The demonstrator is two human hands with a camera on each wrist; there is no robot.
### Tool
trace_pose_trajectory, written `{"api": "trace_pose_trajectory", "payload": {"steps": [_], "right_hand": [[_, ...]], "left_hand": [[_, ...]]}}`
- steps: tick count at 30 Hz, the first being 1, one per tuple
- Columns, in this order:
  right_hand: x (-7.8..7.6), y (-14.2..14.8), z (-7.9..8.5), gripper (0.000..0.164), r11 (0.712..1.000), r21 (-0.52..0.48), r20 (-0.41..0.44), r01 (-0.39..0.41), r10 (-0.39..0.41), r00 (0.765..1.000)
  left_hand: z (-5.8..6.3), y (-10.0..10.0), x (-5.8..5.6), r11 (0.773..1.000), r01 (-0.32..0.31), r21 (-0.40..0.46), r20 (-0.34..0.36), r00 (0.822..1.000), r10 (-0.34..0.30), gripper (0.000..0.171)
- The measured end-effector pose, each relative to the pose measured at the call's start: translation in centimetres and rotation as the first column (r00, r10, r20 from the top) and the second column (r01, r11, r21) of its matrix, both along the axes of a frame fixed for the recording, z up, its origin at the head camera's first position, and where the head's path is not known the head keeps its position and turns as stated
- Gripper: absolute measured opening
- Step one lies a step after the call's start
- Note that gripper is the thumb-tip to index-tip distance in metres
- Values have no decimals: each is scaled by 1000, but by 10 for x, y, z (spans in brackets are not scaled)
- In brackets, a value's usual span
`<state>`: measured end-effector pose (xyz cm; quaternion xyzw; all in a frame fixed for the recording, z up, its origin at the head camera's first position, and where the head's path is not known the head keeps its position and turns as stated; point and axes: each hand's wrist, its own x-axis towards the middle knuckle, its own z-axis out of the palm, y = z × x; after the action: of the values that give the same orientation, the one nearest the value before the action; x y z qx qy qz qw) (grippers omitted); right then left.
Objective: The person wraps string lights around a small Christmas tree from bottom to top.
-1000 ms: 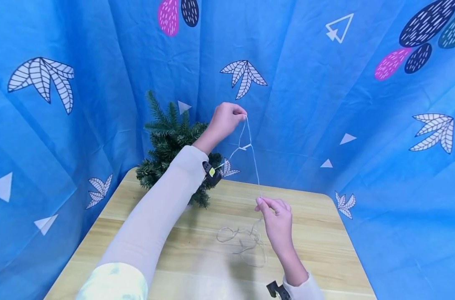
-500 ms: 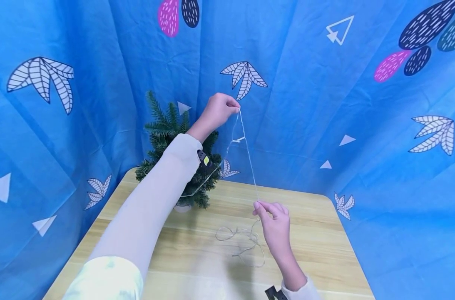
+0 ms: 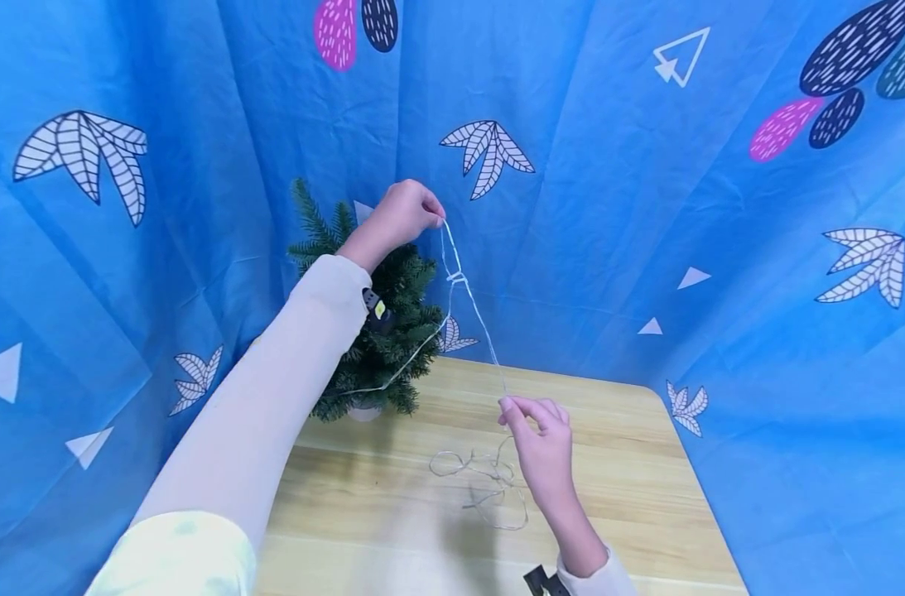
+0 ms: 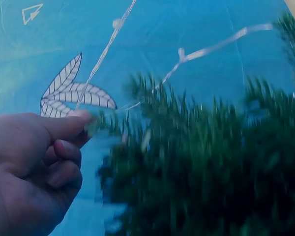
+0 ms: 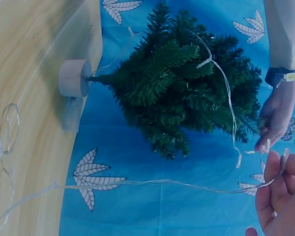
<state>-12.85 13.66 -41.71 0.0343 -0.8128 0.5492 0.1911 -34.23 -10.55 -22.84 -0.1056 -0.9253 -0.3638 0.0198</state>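
The left hand (image 3: 403, 212) pinches the wire (image 5: 162, 181) at its fingertips, by the tree (image 3: 401, 310); the right hand (image 3: 546, 454), lower, pinches it too; the wire spans between them, slack loops lying on the table (image 3: 616, 472).

The place looks like a small screened-off corner, its kind of building hidden, with blue cloth (image 3: 601, 215) printed with leaves (image 3: 487, 149) and triangles (image 3: 694, 277) hanging around a pale wooden worktop (image 3: 616, 463).
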Motion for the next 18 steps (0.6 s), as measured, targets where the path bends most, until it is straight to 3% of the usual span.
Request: {"api": "trace_pose_trajectory", "payload": {"steps": [6, 10, 18], "right_hand": [[4, -4, 4, 16, 1000, 11, -6, -8, 8, 1000], [6, -6, 6, 15, 1000, 12, -15, -14, 14, 1000], [11, -10, 6, 15, 1000, 2, -9, -20, 20, 1000]], "left_hand": [[-3, -23, 2, 996, 72, -57, 47, 996, -70, 21], [-7, -35, 6, 995, 81, -56, 44, 996, -79, 22], [-13, -42, 9, 981, 138, -138, 71, 989, -129, 19]]}}
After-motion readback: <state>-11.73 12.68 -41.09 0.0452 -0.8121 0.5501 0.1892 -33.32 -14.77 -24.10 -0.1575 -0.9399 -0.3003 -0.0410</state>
